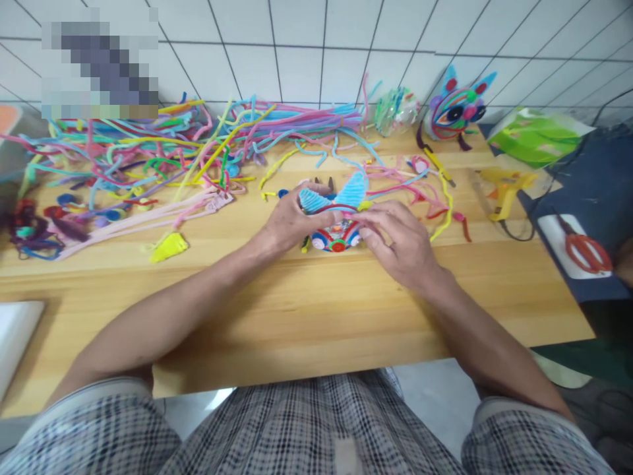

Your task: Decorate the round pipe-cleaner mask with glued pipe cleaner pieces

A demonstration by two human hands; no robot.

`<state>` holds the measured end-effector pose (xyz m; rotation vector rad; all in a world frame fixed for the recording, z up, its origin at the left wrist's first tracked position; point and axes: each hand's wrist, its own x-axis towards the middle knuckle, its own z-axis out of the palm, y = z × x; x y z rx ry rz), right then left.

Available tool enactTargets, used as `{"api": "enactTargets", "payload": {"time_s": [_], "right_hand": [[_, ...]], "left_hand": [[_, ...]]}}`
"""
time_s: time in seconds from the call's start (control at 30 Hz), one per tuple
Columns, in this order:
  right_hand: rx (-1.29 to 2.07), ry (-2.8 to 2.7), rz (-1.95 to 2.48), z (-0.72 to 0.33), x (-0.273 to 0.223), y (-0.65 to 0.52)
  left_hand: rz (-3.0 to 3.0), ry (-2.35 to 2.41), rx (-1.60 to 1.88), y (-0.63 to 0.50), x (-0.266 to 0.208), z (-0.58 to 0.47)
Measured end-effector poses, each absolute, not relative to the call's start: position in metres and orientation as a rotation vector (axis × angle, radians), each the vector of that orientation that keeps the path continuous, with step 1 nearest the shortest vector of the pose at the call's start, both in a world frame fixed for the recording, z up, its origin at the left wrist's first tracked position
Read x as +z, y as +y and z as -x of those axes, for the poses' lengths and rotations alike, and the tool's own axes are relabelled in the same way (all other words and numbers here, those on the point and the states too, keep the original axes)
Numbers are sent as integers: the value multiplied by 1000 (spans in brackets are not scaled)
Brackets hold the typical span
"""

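Between my hands, over the wooden table, is a pipe-cleaner animal head (337,247) with blue ears, a red and blue trim and a round red and green nose. My left hand (291,218) wraps round its left side, thumb across the front under the ears. With fingers pinched together, my right hand (395,237) touches the right side of its forehead. A small pink piece (350,215) shows at the right fingertips, partly covered by them. The back of the head is hidden.
Loose pipe cleaners (297,122) lie heaped along the tiled wall. A finished animal head (459,112) stands at the back right. Further right are a yellow glue gun (507,191), its cord, a green packet (537,137) and red-handled scissors (586,252). A yellow piece (169,247) lies left.
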<state>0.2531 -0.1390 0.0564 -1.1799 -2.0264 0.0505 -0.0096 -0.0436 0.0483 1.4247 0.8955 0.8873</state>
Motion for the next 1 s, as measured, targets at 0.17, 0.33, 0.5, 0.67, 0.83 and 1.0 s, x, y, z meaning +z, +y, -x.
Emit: {"api": "enactTargets", "payload": {"time_s": [0.17, 0.33, 0.5, 0.67, 0.83, 1.0], "right_hand": [[37, -1989, 1102, -257, 54, -135], [-4, -1979, 1041, -255, 48, -133], [-19, -1992, 1048, -257, 43, -131], [-46, -2033, 1104, -259, 40, -130], [-143, -2058, 1075, -258, 40, -130], [-160, -2049, 1044, -256, 40, -132]], "left_hand": [[-1398, 920, 852, -45, 52, 14], [-1376, 965, 869, -49, 62, 13], [-1315, 990, 845, -53, 73, 11], [-1351, 998, 819, -53, 71, 14], [-1439, 908, 620, -41, 86, 33], [-1654, 832, 404, -10, 123, 43]]}}
